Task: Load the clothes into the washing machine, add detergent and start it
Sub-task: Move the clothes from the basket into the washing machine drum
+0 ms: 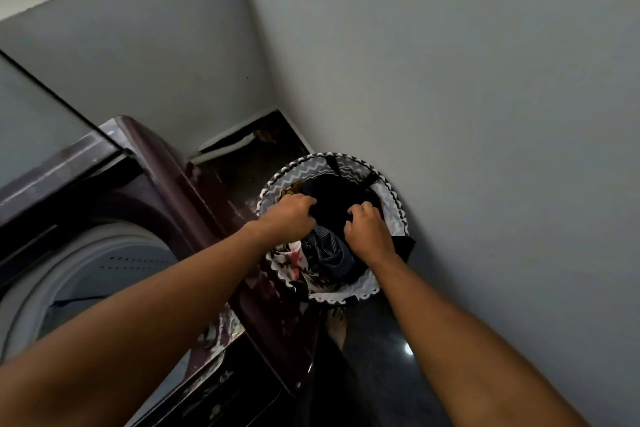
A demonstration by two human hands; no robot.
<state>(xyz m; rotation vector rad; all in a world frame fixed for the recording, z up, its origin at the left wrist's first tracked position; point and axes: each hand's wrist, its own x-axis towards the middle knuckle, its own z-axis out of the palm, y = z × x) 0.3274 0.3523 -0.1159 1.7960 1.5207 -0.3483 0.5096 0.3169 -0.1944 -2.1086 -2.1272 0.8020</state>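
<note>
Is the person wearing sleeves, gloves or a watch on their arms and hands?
No. Both arms are bare as far up as the picture shows, with no sleeve in view. The left hand and the right hand have no gloves, and no watch, bracelet or ring can be seen, though the dim light could hide something small.

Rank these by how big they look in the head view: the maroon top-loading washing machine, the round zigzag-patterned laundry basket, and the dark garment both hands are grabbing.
1. Maroon top-loading washing machine, partly cut off by the frame.
2. Round zigzag-patterned laundry basket.
3. Dark garment, gripped by the left hand and right hand; partly buried, so its full size is unsure.
</note>
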